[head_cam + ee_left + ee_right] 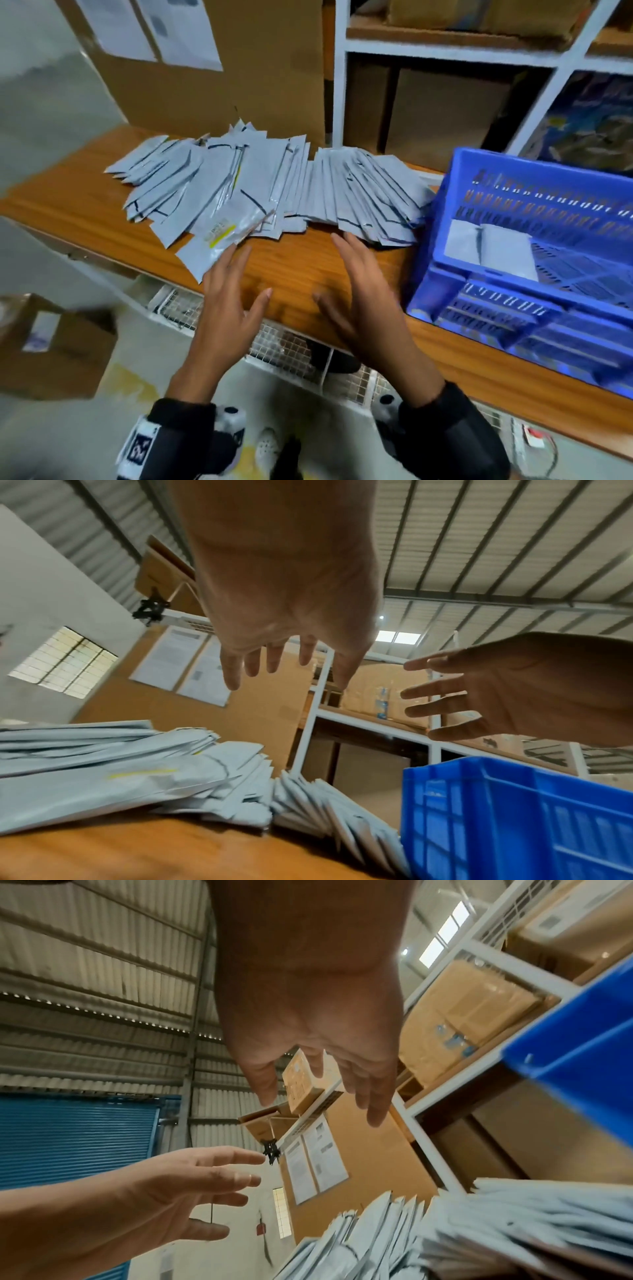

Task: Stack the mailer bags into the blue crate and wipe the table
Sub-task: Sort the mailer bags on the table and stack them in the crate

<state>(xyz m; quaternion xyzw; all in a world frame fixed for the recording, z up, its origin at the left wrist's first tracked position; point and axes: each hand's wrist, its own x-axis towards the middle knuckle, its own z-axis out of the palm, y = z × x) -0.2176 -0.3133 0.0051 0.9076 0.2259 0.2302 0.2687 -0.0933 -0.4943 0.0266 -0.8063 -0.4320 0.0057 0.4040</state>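
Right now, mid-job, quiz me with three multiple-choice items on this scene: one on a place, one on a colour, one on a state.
1. Where does the crate stand relative to the pile of mailer bags in the head view?
A. to the right of it
B. to the left of it
C. on top of it

2. What colour is the crate?
A. red
B. blue
C. green

3. What are the left hand and right hand doing?
A. both grip bags
B. the left one grips a cloth
C. both are open and hold nothing

Answers:
1 A: the crate sits at the right end of the table, with the pile beside it.
2 B: its walls are blue in every view.
3 C: the fingers are straight and spread above the table, with nothing in them.
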